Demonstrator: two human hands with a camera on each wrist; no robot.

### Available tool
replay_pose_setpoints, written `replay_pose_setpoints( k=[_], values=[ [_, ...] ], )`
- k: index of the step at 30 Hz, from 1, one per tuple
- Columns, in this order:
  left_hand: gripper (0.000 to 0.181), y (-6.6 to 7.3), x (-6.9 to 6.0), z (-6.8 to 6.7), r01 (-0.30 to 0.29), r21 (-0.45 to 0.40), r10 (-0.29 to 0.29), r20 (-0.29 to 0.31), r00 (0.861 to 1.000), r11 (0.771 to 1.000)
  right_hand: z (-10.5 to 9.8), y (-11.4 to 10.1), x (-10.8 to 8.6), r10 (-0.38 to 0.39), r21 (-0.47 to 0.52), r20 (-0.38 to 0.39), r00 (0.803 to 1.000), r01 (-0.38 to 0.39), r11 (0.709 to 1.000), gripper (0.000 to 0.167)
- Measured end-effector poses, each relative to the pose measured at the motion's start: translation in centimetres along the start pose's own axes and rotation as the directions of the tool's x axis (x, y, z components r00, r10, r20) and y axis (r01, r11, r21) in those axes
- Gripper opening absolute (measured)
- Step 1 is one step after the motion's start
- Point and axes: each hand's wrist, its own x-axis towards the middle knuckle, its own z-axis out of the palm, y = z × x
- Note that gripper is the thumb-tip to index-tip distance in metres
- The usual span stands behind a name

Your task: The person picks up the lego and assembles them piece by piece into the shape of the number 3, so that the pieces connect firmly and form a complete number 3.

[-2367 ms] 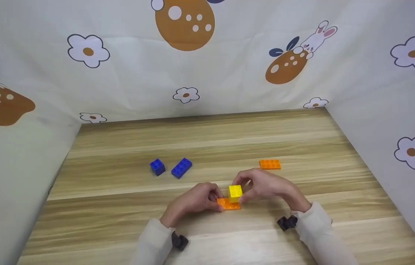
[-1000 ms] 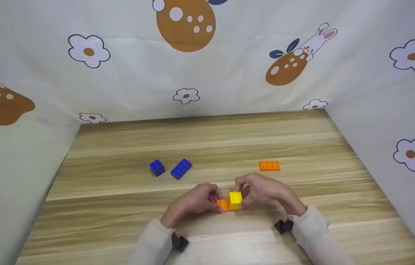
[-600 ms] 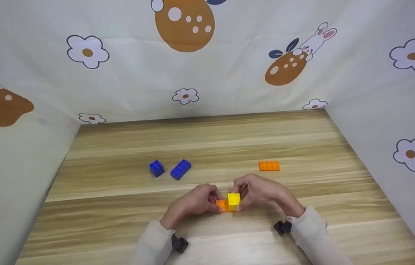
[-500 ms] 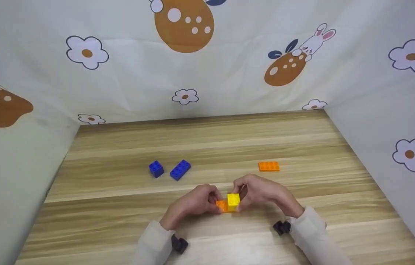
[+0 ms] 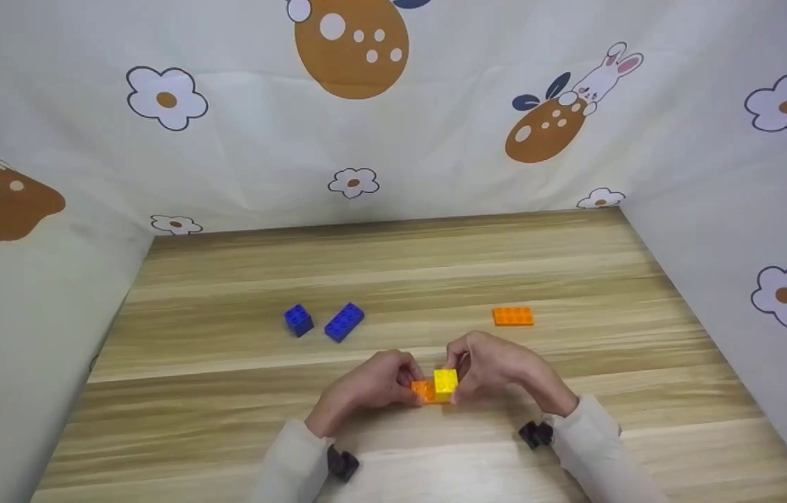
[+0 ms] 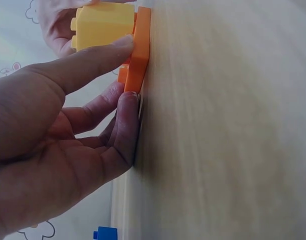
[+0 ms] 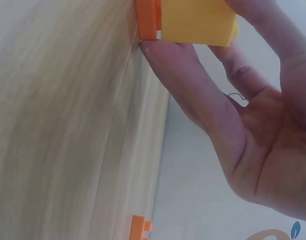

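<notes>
An orange flat building plate (image 5: 423, 391) lies on the wooden table, and my left hand (image 5: 380, 379) pinches its left end between thumb and fingers. On the plate's right half sits a square yellow building brick (image 5: 445, 384), studs up. My right hand (image 5: 494, 363) holds this brick from the right, thumb at the near side and fingers behind. In the right wrist view a thin gap shows between the yellow brick (image 6: 105, 25) and the orange plate (image 7: 147, 20). One right fingertip touches the plate's end there.
Behind the left hand lie a square blue brick (image 5: 299, 320) and a longer blue brick (image 5: 344, 322). A second orange plate (image 5: 512, 316) lies beyond the right hand. Patterned cloth walls (image 5: 260, 161) border the table (image 5: 393, 272) at the back and both sides.
The right hand has brought the yellow brick down and nearer, onto the right half of the orange plate. The left hand keeps its pinch almost unmoved. In the last half second little differs.
</notes>
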Motion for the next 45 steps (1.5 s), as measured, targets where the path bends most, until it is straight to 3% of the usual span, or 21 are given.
replay_pose_setpoints(
  k=[4,9,19,25,27,29,32,34,36,39,42,45],
  values=[
    [0.021,0.0,0.0,0.0,0.007,-0.014,-0.008,-0.001,1.0,1.0,0.2,-0.2,-0.2,0.034,-0.03,-0.031,0.999,-0.035,0.999,0.028],
    [0.021,-0.1,-0.1,0.1,0.011,-0.014,-0.011,-0.005,1.0,1.0,0.5,-0.5,-0.2,0.019,-0.062,-0.043,0.999,-0.022,0.998,0.028],
    [0.023,-0.3,-0.2,0.0,-0.004,-0.015,0.003,-0.019,1.0,1.0,0.7,-0.1,0.3,-0.001,-0.024,-0.026,1.0,0.001,1.0,0.027],
    [0.023,-0.4,-0.4,-0.2,-0.044,0.002,0.044,-0.008,0.999,0.999,0.9,0.1,-0.1,0.008,-0.004,-0.017,1.0,-0.008,1.0,0.027],
    [0.022,-0.4,-0.7,-0.9,-0.041,-0.001,0.041,-0.031,0.999,0.999,1.0,0.0,-0.2,0.001,-0.002,-0.02,1.0,-0.001,1.0,0.027],
    [0.021,-0.5,-1.0,-1.9,-0.028,-0.014,0.026,-0.095,0.995,1.0,1.0,-0.1,-0.2,-0.006,-0.003,-0.025,1.0,0.006,1.0,0.027],
    [0.019,-0.7,-1.5,-3.5,0.023,-0.044,-0.033,-0.251,0.968,0.999,1.0,-0.2,-0.3,-0.001,-0.008,-0.035,0.999,0.001,1.0,0.027],
    [0.019,-1.0,-1.7,-4.5,0.062,-0.083,-0.088,-0.364,0.927,0.995,1.0,-0.3,-0.4,0.015,-0.012,-0.039,0.999,-0.016,1.0,0.027],
    [0.019,-1.3,-1.8,-5.2,0.104,-0.112,-0.144,-0.457,0.878,0.988,1.0,-0.3,-0.4,0.031,-0.013,-0.043,0.999,-0.031,0.999,0.027],
    [0.026,-1.7,-1.9,-6.0,0.148,-0.132,-0.197,-0.542,0.817,0.98,0.9,-0.4,-0.4,0.039,-0.011,-0.046,0.998,-0.039,0.999,0.028],
    [0.034,-2.0,-2.0,-6.4,0.195,-0.13,-0.235,-0.571,0.787,0.972,0.9,-0.5,-0.4,0.045,-0.005,-0.045,0.998,-0.046,0.999,0.028],
    [0.038,-2.3,-2.2,-6.3,0.215,-0.118,-0.243,-0.581,0.777,0.969,0.9,-0.4,-0.4,0.043,-0.003,-0.043,0.998,-0.043,0.999,0.028]
  ],
)
